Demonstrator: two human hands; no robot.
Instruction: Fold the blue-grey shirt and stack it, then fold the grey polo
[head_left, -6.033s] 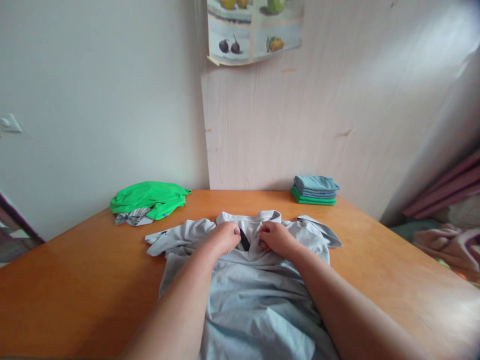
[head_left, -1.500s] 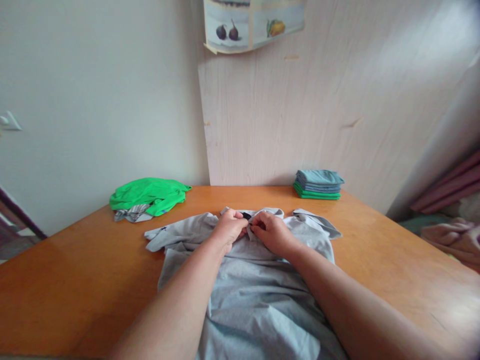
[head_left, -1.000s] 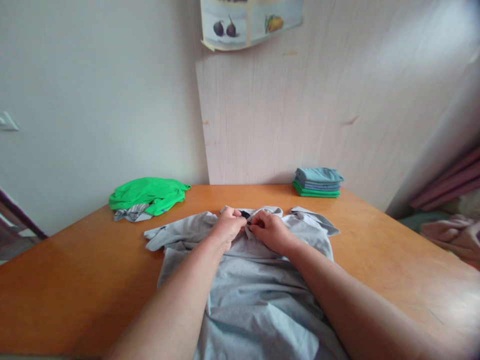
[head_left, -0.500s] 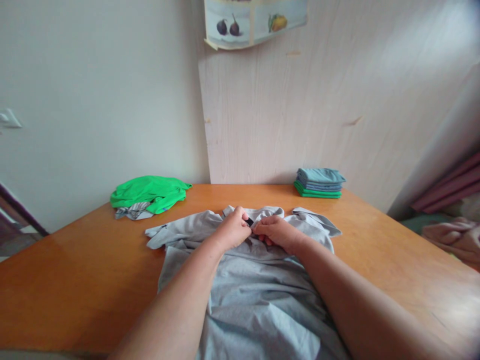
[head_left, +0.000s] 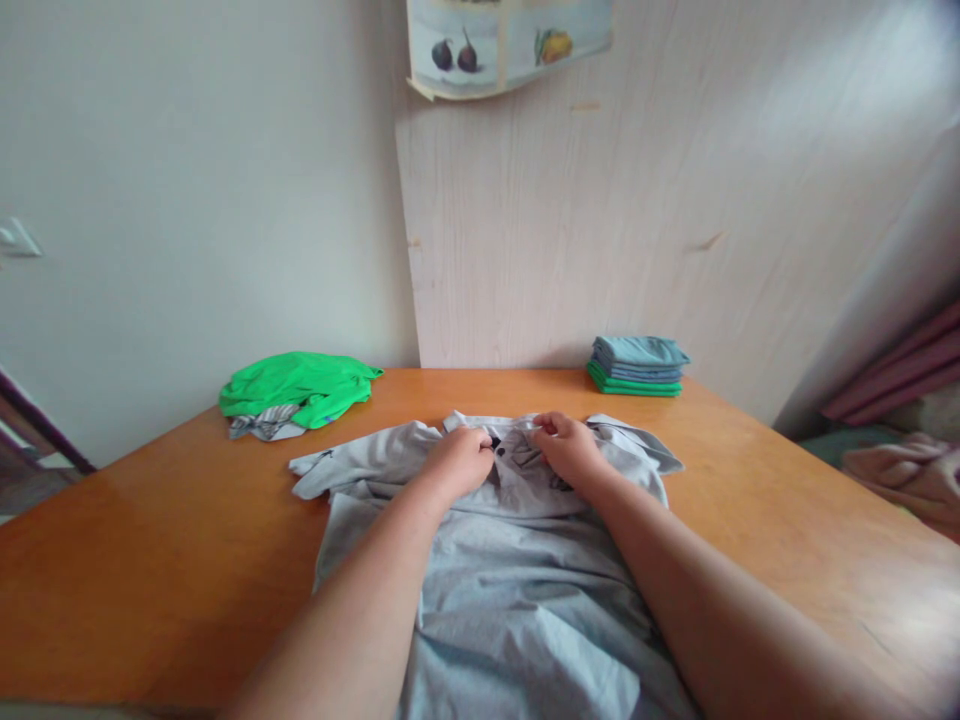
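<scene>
A grey polo shirt [head_left: 517,570] lies spread on the table, collar away from me, its body creased toward the near edge. My left hand [head_left: 463,462] is closed on the left side of the neck opening, beside a dark button and a dark patch inside the collar. To the right, my right hand [head_left: 571,452] has bent fingers at the right collar edge and seems to pinch the fabric there. Small dark marks show on the shirt's left sleeve and by my right wrist.
A bright green garment [head_left: 300,385] lies heaped over a striped grey cloth [head_left: 266,422] at the back left of the wooden table [head_left: 187,560]. Folded blue and green clothes [head_left: 637,365] are stacked at the back right. Behind stands a wall with a fruit picture [head_left: 510,50].
My hands have moved apart from their meeting point at the placket. The right hand has shifted right and up to the collar, and a dark button now shows between them.
</scene>
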